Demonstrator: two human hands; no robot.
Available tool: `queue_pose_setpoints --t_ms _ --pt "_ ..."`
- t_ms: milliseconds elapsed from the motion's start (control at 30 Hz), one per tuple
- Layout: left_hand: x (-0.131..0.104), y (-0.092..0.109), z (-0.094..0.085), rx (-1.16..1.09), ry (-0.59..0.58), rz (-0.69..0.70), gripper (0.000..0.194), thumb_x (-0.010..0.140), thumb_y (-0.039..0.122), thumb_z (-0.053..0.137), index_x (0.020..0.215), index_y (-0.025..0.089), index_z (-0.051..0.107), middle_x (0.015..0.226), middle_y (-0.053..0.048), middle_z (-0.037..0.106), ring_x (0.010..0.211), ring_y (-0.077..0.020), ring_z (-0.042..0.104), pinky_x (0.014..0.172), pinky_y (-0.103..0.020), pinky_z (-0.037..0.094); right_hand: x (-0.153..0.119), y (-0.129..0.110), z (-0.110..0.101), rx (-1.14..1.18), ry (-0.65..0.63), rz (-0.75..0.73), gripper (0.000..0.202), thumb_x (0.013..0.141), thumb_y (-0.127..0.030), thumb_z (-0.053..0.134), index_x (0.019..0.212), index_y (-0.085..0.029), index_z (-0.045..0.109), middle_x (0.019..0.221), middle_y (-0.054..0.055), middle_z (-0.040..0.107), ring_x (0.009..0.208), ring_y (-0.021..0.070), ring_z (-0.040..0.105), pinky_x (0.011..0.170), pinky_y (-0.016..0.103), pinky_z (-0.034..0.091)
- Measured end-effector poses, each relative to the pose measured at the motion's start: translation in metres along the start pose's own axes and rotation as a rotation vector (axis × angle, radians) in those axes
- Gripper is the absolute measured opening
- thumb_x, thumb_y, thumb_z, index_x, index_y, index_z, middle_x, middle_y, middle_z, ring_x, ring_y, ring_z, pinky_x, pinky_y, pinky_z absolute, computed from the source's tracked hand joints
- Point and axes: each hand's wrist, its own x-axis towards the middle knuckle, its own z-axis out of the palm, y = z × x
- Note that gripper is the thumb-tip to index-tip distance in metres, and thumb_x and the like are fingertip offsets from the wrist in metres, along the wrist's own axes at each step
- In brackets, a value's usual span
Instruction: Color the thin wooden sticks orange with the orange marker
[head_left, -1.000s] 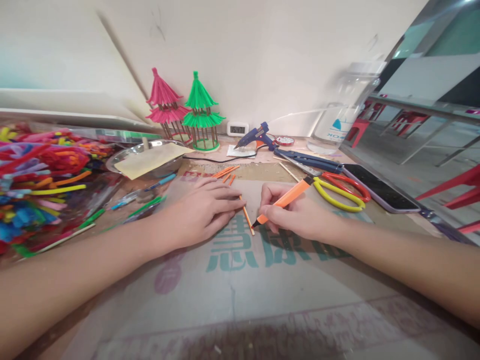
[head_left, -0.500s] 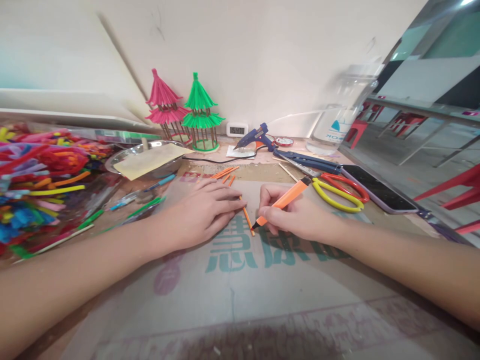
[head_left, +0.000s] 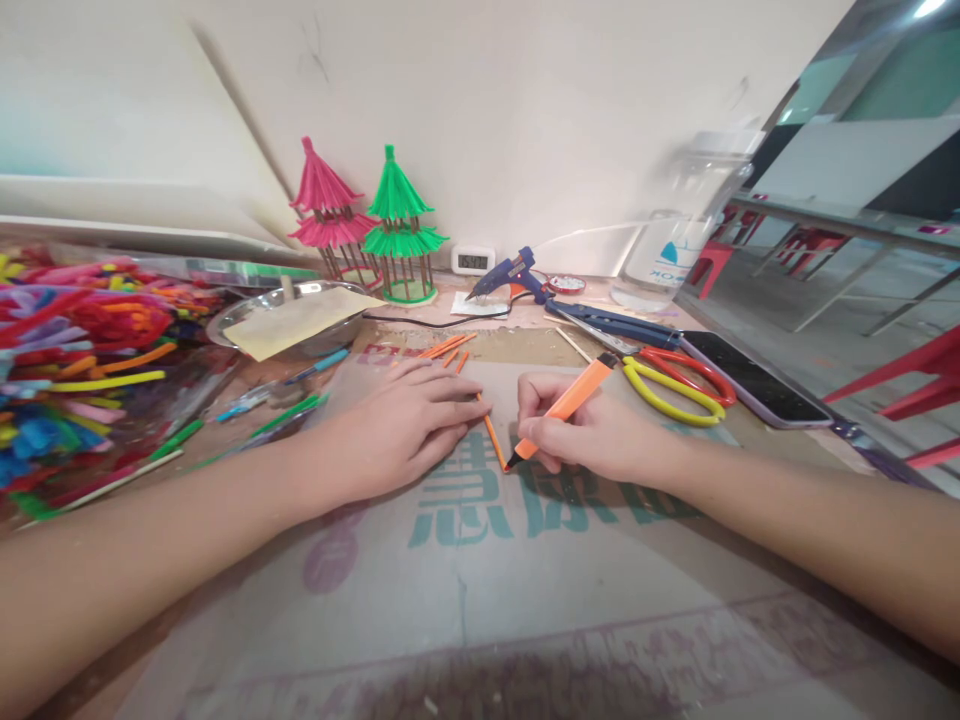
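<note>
My right hand (head_left: 570,425) is closed around an orange marker (head_left: 574,395), slanted with its dark tip down. The tip touches the near end of a thin orange stick (head_left: 493,440) lying on the printed plastic sheet (head_left: 337,640). My left hand (head_left: 412,420) lies palm down with its fingers stretched out, fingertips pressing on the far part of that stick. Several more short orange sticks (head_left: 450,348) lie just beyond my left fingers. A plain pale stick (head_left: 574,345) rests past my right hand.
Scissors (head_left: 671,390), a phone (head_left: 757,380) and a clear bottle (head_left: 671,230) are at right. A glue gun (head_left: 514,272) and small clock (head_left: 473,260) stand behind. Pink (head_left: 328,190) and green (head_left: 405,240) pipe-cleaner towers, a metal dish (head_left: 225,325) and bundled pipe cleaners (head_left: 82,350) are leftward.
The marker tip has shifted slightly down, to the very near end of the orange stick. My left hand keeps its place on the stick.
</note>
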Motion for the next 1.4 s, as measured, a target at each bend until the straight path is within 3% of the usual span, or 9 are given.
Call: queue_pose_setpoints --t_ms 267,533,700,900,1400 --pt "0.0002 0.0002 -0.0008 -0.007 0.005 0.010 0.038 0.104 0.025 0.041 0.130 0.020 0.068 0.135 -0.009 0.066 0.128 -0.0286 0.058 0.114 -0.053 0.039 0.0011 0.0013 0.0001 0.008 -0.003 0.000 0.013 0.076 -0.014 0.056 0.067 -0.021 0.048 0.048 -0.007 0.050 0.042 0.0067 0.044 0.041 0.018 0.032" --pt "-0.0002 0.0001 -0.0003 -0.004 0.012 0.007 0.037 0.104 0.025 0.041 0.129 0.020 0.067 0.135 -0.008 0.066 0.128 -0.0276 0.058 0.115 -0.053 0.037 0.0020 0.0061 0.0013 -0.049 0.102 0.007 0.014 0.083 -0.018 0.058 0.073 -0.021 0.049 0.051 -0.007 0.055 0.043 0.0066 0.044 0.041 0.018 0.032" --pt "-0.0004 -0.0004 0.0000 -0.005 0.010 0.008 0.037 0.104 0.026 0.041 0.130 0.020 0.067 0.136 -0.009 0.066 0.128 -0.0278 0.058 0.113 -0.052 0.040 0.0011 0.0039 -0.0004 -0.016 0.010 0.007 0.014 0.079 -0.016 0.058 0.069 -0.021 0.049 0.048 -0.007 0.052 0.042 0.0068 0.045 0.041 0.018 0.033" --pt "-0.0002 -0.0002 -0.0002 -0.010 0.045 0.021 0.035 0.102 0.023 0.044 0.123 0.019 0.071 0.131 -0.009 0.069 0.123 -0.0281 0.062 0.110 -0.052 0.042 0.0018 0.0057 -0.0001 0.007 0.082 0.004 0.014 0.082 -0.017 0.057 0.071 -0.021 0.049 0.049 -0.007 0.055 0.042 0.0060 0.043 0.041 0.017 0.032" --pt "-0.0011 -0.0015 0.0012 0.003 0.048 0.030 0.035 0.102 0.023 0.044 0.124 0.019 0.071 0.132 -0.010 0.068 0.123 -0.0284 0.062 0.109 -0.052 0.044 -0.0002 0.0034 -0.0001 0.034 -0.014 -0.012 0.013 0.076 -0.013 0.056 0.068 -0.020 0.049 0.048 -0.007 0.053 0.042 0.0062 0.045 0.041 0.017 0.033"
